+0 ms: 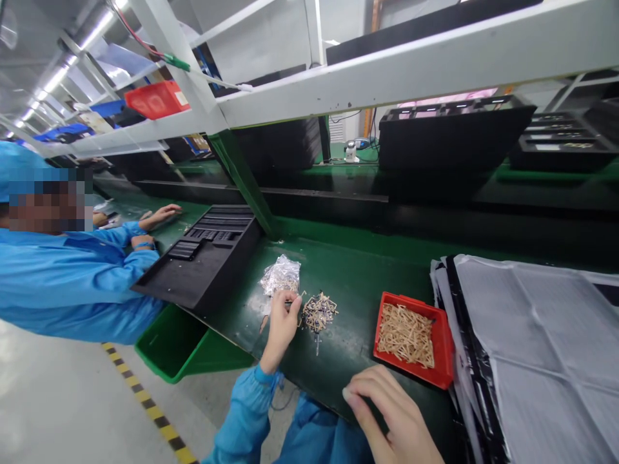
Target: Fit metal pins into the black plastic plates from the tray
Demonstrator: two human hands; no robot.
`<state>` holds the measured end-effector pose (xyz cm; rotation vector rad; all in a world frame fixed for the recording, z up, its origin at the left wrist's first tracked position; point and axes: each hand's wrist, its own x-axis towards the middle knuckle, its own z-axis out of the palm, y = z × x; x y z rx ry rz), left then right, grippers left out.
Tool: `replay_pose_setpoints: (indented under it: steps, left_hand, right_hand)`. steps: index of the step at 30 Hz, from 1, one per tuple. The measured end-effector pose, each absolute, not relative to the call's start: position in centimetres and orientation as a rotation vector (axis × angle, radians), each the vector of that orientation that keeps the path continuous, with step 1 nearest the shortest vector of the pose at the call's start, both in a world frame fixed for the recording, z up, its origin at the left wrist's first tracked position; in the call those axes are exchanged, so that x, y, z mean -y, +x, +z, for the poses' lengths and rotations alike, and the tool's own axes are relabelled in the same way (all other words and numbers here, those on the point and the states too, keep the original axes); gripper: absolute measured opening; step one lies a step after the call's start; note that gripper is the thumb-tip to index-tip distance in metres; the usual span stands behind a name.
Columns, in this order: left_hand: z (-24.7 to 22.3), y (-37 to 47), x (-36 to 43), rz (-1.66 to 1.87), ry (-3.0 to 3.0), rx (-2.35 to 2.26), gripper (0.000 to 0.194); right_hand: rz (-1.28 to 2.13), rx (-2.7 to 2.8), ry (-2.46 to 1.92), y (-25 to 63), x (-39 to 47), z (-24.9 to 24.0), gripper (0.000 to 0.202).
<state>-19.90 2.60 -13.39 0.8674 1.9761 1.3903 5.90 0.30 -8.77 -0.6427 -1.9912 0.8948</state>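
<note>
My left hand (282, 325) is over the green table, its thumb and forefinger pinched together. A small tan piece shows at its fingertips. Just right of those fingers lies a loose pile of small tan and dark pieces (319, 312). Behind the hand is a clear plastic bag (281, 273) with small pieces in or under it. My right hand (387, 409) hovers at the table's front edge, thumb and forefinger closed together; whatever is between them, if anything, is hidden. Nearby, a red bin (439, 377) holds many slim tan pieces (406, 335).
A black tray (178, 280) with slots stands at the left, above a green bin (167, 348). Sheets of grey-white packing material (541, 328) are stacked at the right. A co-worker in blue (72, 277) sits left. A green post (244, 183) rises behind the table.
</note>
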Motion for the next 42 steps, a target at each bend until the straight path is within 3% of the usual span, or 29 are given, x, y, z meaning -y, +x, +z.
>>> replay_pose_setpoints:
  steps: [7, 14, 23, 28, 32, 36, 42]
  left_hand:
    - [-10.9, -13.1, -0.6, 1.47, 0.385, -1.231, 0.023]
    - [-9.2, -8.9, 0.2, 1.413, 0.095, -0.94, 0.028]
    - [-8.8, -8.1, 0.3, 1.452, 0.186, -1.078, 0.033]
    - [-9.4, -7.6, 0.9, 1.66, 0.469, -1.37, 0.029]
    - [-9.0, -8.4, 1.5, 1.682, 0.776, -1.544, 0.012]
    - [-8.7, -9.2, 1.9, 1.601, 0.969, -1.531, 0.009]
    - [-9.5, -10.6, 0.8, 1.832, 0.922, -1.515, 0.022]
  right_hand:
    - [1.103, 1.78, -0.919, 3.9, -0.7, -9.2, 0.018]
    - [1.031, 1.7, -1.125, 2.7, -1.6, -10.9, 0.021]
    - [1.017, 1.695, -1.051, 3.0, -1.7, -10.6, 0.019]
    - [0.965, 1.694, -1.003, 3.1, -1.6, -9.9, 0.018]
    - [0.906, 1.703, -0.962, 3.3, -1.5, -9.8, 0.018]
    - [0.864, 1.716, -0.918, 3.2, -1.1, -9.5, 0.018]
    - [0.751, 1.741, -0.884, 4.1, -0.5, -9.5, 0.019]
